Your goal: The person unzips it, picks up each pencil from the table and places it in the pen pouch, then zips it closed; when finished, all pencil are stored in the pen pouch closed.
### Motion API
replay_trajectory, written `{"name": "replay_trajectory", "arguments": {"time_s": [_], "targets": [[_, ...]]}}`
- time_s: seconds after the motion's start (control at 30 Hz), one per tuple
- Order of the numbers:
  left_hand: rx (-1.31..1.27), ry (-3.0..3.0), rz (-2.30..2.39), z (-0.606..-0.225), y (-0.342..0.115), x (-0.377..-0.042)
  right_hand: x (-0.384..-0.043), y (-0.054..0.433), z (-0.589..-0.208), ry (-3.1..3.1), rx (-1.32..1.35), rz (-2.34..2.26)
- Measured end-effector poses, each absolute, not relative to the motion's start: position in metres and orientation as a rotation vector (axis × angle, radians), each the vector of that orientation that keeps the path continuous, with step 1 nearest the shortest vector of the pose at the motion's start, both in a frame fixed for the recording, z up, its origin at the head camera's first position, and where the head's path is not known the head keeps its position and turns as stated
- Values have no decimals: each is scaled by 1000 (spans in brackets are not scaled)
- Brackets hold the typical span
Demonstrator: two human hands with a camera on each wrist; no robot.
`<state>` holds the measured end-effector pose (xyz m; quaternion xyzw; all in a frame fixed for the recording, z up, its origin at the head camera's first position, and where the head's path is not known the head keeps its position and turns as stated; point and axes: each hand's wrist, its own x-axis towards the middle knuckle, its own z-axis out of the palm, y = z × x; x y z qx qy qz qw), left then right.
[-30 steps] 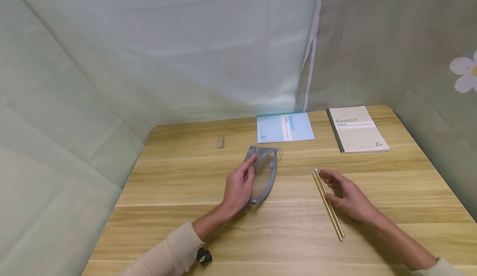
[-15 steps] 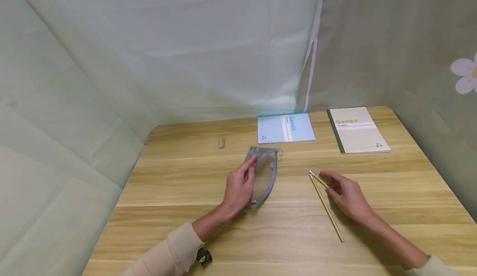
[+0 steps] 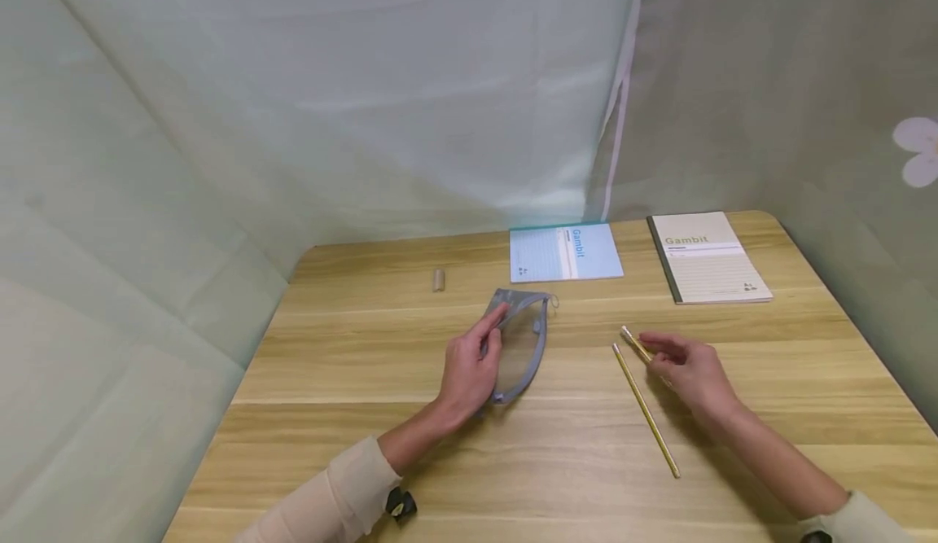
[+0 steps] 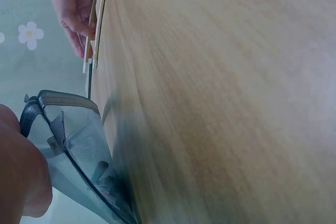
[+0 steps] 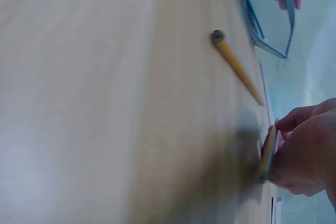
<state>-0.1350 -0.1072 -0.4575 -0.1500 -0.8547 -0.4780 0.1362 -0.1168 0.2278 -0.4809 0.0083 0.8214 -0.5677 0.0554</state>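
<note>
A grey mesh zip pouch (image 3: 541, 352) stands with its mouth spread in the middle of the table. My left hand (image 3: 467, 374) grips its near left side, and the index finger lies along the outside. In the left wrist view the pouch's see-through mesh (image 4: 86, 145) shows dark shapes that I cannot make out. On the right, my right hand (image 3: 692, 376) pinches a yellow pencil (image 5: 269, 156) between thumb and fingers, white end pointing away. A second pencil (image 3: 646, 411) lies slanted on the wood just left of that hand.
Toward the back lie a blue notebook (image 3: 564, 252) and a cream notebook (image 3: 714, 258) with a dark spine. A small grey-brown block (image 3: 438, 280) sits at the back left. Pale fabric (image 3: 440, 103) hangs behind the wooden table (image 3: 352, 364).
Two pencils lay side by side by my right hand. It has taken one and drawn it away from the other, tilting it along the way. The left hand and pouch stay put.
</note>
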Motion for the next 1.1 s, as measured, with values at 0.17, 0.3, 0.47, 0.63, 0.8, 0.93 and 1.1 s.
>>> {"name": "replay_trajectory", "arguments": {"time_s": [0.17, 0.3, 0.47, 0.63, 0.8, 0.93, 1.1], "targets": [[-433, -2484, -1389, -456, -107, -134, -124, 234, -472, 2234, 188, -1880], [-442, -2476, -1402, -455, -105, -134, -132, 238, -465, 2060, 268, -2027], [-442, -2483, -1388, -456, -104, -135, -142, 238, -453, 1843, 270, -2113], [-439, -2487, -1360, -457, -104, -136, -151, 231, -439, 1703, 275, -2156], [-440, -2484, -1358, -458, -104, -137, -156, 215, -430, 1668, 287, -2195], [-439, -2483, -1351, -458, -104, -137, -159, 200, -426, 1626, 305, -2227], [-454, -2472, -1357, -458, -104, -137, -163, 177, -423, 1593, 311, -2273]]}}
